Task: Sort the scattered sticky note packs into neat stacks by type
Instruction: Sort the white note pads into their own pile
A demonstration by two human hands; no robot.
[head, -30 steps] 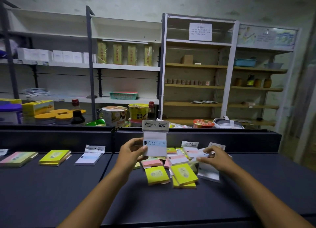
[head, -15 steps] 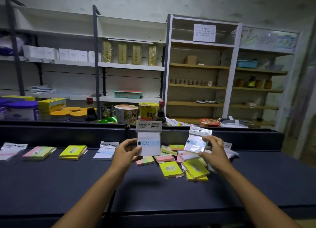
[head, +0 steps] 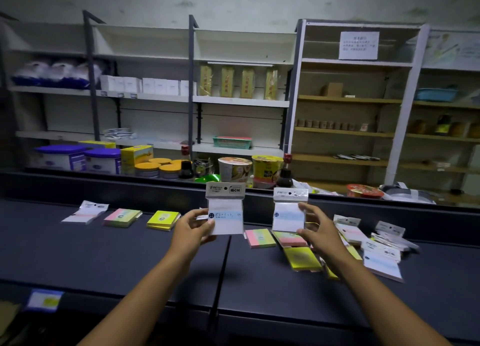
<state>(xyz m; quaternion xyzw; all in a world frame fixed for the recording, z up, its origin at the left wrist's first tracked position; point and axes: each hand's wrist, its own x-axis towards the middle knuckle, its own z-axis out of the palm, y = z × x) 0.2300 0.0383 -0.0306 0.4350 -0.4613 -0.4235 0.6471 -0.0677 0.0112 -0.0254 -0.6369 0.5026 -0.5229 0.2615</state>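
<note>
My left hand holds a white sticky note pack with a grey header card upright above the dark counter. My right hand holds a second white pack of the same kind beside it. Under and right of my right hand lies a loose heap: pink-green pads, a yellow pad and several white hanging packs. To the left, set apart in a row, lie a white pack, a pink-green stack and a yellow stack.
The dark counter has a seam down its middle and a raised back ledge. Behind it stand tubs, jars, bottles and noodle cups. Shelving units fill the back wall. A price label sits on the front edge at lower left.
My right hand picked a white pack out of the heap and raised it upright beside the one in my left hand. The view swung left, showing more of the sorted row.
</note>
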